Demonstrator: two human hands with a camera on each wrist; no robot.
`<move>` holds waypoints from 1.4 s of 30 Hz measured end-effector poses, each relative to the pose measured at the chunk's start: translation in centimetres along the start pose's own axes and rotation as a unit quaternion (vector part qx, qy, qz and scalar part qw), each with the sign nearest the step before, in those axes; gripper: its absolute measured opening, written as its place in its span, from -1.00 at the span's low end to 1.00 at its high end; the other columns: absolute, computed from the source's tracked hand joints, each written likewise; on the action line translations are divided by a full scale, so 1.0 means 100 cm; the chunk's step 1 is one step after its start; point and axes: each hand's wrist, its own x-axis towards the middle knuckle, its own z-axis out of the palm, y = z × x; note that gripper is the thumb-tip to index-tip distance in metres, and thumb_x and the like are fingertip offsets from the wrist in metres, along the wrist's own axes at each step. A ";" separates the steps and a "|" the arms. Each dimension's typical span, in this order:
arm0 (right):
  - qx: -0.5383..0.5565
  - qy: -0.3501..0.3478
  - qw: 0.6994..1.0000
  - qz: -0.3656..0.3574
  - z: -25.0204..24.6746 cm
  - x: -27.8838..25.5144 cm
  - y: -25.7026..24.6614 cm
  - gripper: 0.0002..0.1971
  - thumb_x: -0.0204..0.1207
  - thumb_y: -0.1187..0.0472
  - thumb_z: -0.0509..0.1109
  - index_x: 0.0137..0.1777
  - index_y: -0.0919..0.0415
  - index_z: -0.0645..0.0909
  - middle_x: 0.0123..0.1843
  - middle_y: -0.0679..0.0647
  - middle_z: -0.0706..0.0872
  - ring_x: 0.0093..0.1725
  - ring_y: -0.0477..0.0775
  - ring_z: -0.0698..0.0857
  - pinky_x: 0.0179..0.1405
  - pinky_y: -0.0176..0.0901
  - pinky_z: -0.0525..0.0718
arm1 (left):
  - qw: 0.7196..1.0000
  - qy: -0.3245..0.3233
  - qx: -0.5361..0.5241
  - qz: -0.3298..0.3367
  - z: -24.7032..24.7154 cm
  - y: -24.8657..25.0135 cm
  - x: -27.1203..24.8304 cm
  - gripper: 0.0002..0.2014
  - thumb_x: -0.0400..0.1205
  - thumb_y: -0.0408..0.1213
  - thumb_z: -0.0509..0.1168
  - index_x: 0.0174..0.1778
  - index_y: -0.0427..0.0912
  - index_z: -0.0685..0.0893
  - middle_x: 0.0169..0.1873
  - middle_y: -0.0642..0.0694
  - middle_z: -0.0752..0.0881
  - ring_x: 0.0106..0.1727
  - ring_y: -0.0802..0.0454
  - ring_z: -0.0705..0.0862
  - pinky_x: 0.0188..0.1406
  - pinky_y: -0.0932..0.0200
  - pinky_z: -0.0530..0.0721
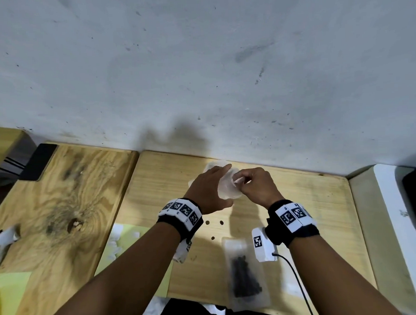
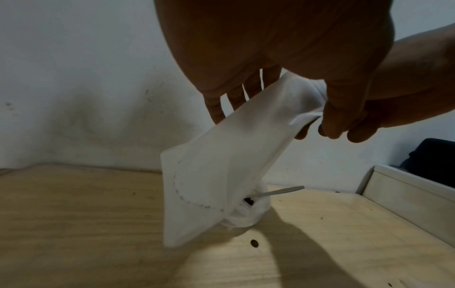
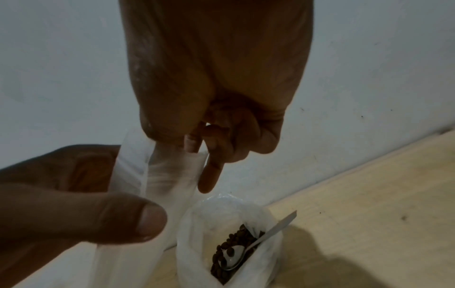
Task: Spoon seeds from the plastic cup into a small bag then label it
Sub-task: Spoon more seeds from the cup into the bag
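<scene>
A small translucent bag [image 1: 228, 188] hangs tilted above the back of the wooden table [image 1: 310, 201]. My left hand [image 1: 226, 183] grips its side, thumb [image 3: 128, 218] in front and fingers [image 2: 219, 109] behind. My right hand [image 1: 240, 180] pinches the bag's mouth [image 3: 172, 155] at the top edge. In the wrist views the plastic cup [image 3: 192, 233] stands on the table just beyond the bag, with brown seeds [image 3: 236, 238] and a metal spoon [image 3: 234, 259] inside; in the head view my hands hide it. The held bag [image 2: 216, 171] looks empty.
A second bag with dark seeds [image 1: 246, 278] lies flat near the front edge, under my right wrist. Three loose seeds [image 1: 220, 223] lie on the table. Yellow-green sheets with white labels [image 1: 132, 237] sit front left. A white box [image 1: 393, 221] borders the right; a cable [image 1: 298, 279] trails forward.
</scene>
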 end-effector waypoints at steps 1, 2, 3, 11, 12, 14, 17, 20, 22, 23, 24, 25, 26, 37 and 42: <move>0.014 -0.007 1.000 0.007 0.001 0.002 0.003 -0.73 0.37 0.25 0.50 -0.32 -0.23 0.76 -0.26 -0.11 0.81 -0.14 -0.03 0.77 0.00 -0.14 0.72 | 1.000 0.000 -0.018 -0.015 0.000 -0.003 0.000 -0.08 0.30 -0.01 0.57 0.59 -0.02 0.36 0.45 0.02 0.55 0.38 0.03 0.57 0.31 0.13 0.56; 0.023 -0.018 0.999 0.013 0.001 0.004 0.007 -0.69 0.38 0.33 0.51 -0.30 -0.20 0.79 -0.27 -0.12 0.82 -0.15 -0.06 0.78 0.02 -0.15 0.72 | 0.999 -0.001 -0.040 -0.030 0.001 -0.007 0.000 -0.12 0.28 -0.04 0.59 0.55 -0.01 0.44 0.41 0.03 0.60 0.34 0.04 0.60 0.30 0.15 0.57; 0.027 -0.031 0.999 0.017 0.002 0.006 0.011 -0.68 0.39 0.37 0.52 -0.27 -0.17 0.80 -0.30 -0.14 0.81 -0.18 -0.10 0.76 0.01 -0.20 0.71 | 0.997 -0.005 -0.059 -0.043 0.003 -0.012 0.000 -0.17 0.26 -0.05 0.61 0.49 0.01 0.51 0.35 0.06 0.65 0.29 0.06 0.64 0.27 0.17 0.59; 0.164 0.045 0.984 0.057 0.010 0.013 0.037 -0.86 0.50 0.34 0.48 -0.14 0.09 0.82 -0.14 -0.04 0.84 -0.22 -0.22 0.74 -0.16 -0.34 0.58 | 0.969 0.007 -0.171 -0.179 0.007 -0.041 0.004 -0.35 0.26 -0.13 0.66 0.28 -0.03 0.65 0.11 0.02 0.72 0.10 0.02 0.65 0.00 0.18 0.58; 0.156 0.094 0.981 0.070 0.010 0.015 0.045 -0.88 0.49 0.29 0.51 -0.16 0.04 0.80 -0.10 -0.04 0.84 -0.09 -0.11 0.76 -0.07 -0.26 0.58 | 0.963 0.006 -0.178 -0.200 0.006 -0.048 0.005 -0.39 0.27 -0.13 0.65 0.24 -0.04 0.66 0.09 0.01 0.72 0.10 -0.01 0.65 -0.04 0.18 0.56; 0.106 0.139 0.978 0.111 0.009 0.019 0.055 -0.88 0.46 0.14 0.57 -0.03 -0.01 0.74 0.02 0.01 0.79 0.05 0.05 0.73 -0.01 -0.17 0.54 | 0.954 0.003 -0.192 -0.230 0.005 -0.058 0.007 -0.42 0.27 -0.15 0.65 0.21 -0.06 0.67 0.12 -0.01 0.70 0.14 -0.04 0.64 -0.06 0.17 0.54; 0.018 0.077 0.984 0.160 0.009 0.027 0.065 -0.43 0.41 -0.12 0.61 0.38 0.04 0.60 0.29 0.09 0.68 0.25 0.14 0.68 0.06 -0.14 0.53 | 0.946 -0.021 -0.196 -0.256 0.005 -0.068 0.011 -0.25 0.23 -0.16 0.67 0.36 -0.10 0.58 0.26 0.04 0.57 0.21 0.01 0.56 0.06 0.13 0.55; -0.042 -0.022 0.979 0.201 0.016 0.040 0.073 -0.28 0.33 -0.35 0.56 0.39 0.07 0.61 0.25 0.03 0.71 0.28 0.18 0.70 0.09 -0.09 0.58 | 0.938 -0.067 -0.203 -0.272 0.005 -0.069 0.019 -0.08 0.09 -0.05 0.69 0.42 -0.06 0.54 0.35 0.03 0.55 0.26 0.00 0.57 0.14 0.07 0.63; -0.039 -0.045 0.977 0.206 0.020 0.046 0.077 -0.51 0.35 -0.30 0.57 0.02 0.11 0.77 -0.02 -0.06 0.81 0.05 0.13 0.77 -0.05 -0.11 0.64 | 0.933 -0.095 -0.206 -0.279 0.006 -0.068 0.023 0.01 -0.06 0.06 0.64 0.40 -0.03 0.56 0.38 0.00 0.56 0.29 -0.03 0.59 0.14 0.04 0.65; -0.034 -0.041 0.979 0.198 0.022 0.049 0.079 -0.61 0.38 -0.22 0.58 -0.16 0.14 0.78 -0.16 -0.01 0.83 -0.08 0.14 0.78 -0.14 -0.12 0.63 | 0.931 -0.103 -0.209 -0.280 0.006 -0.066 0.026 0.03 -0.08 0.07 0.62 0.40 -0.04 0.57 0.39 -0.02 0.56 0.32 -0.04 0.58 0.14 0.05 0.63; -0.030 -0.029 0.982 0.186 0.023 0.051 0.081 -0.67 0.41 -0.13 0.58 -0.27 0.16 0.77 -0.26 0.06 0.82 -0.16 0.17 0.77 -0.19 -0.11 0.62 | 0.929 -0.109 -0.211 -0.284 0.008 -0.066 0.029 0.04 -0.08 0.06 0.61 0.41 -0.06 0.56 0.39 -0.03 0.56 0.34 -0.05 0.56 0.14 0.06 0.60; -0.021 -0.010 0.984 0.175 0.024 0.052 0.081 -0.72 0.43 -0.05 0.58 -0.32 0.16 0.75 -0.30 0.09 0.81 -0.19 0.19 0.76 -0.22 -0.12 0.60 | 0.926 -0.114 -0.213 -0.290 0.009 -0.066 0.032 0.04 -0.07 0.04 0.61 0.43 -0.09 0.55 0.39 -0.03 0.56 0.36 -0.04 0.55 0.13 0.07 0.58; 0.002 0.017 0.986 0.164 0.025 0.052 0.081 -0.76 0.43 0.02 0.59 -0.34 0.14 0.72 -0.30 0.08 0.79 -0.19 0.19 0.76 -0.23 -0.12 0.58 | 0.923 -0.121 -0.215 -0.294 0.010 -0.065 0.034 0.02 -0.05 0.03 0.61 0.42 -0.11 0.56 0.35 -0.03 0.57 0.35 -0.03 0.55 0.13 0.07 0.57; -0.006 0.244 0.969 0.042 0.024 0.042 0.061 -0.74 0.50 0.19 0.49 -0.22 0.12 0.41 -0.34 -0.10 0.69 -0.52 -0.04 0.55 -0.38 -0.17 0.40 | 0.955 -0.015 -0.208 -0.212 0.009 -0.067 0.033 -0.18 0.19 -0.17 0.69 0.39 -0.16 0.56 0.19 0.03 0.58 0.20 0.02 0.59 -0.08 0.39 0.51; -0.017 0.250 0.968 0.027 0.032 0.041 0.053 -0.77 0.52 0.20 0.46 -0.18 0.14 0.42 -0.38 -0.06 0.66 -0.51 0.08 0.54 -0.39 -0.17 0.36 | 0.972 0.012 -0.199 -0.123 0.007 -0.066 0.027 -0.11 -0.04 0.14 0.51 0.27 -0.08 0.67 0.19 0.05 0.55 0.14 0.06 0.62 0.00 0.36 0.61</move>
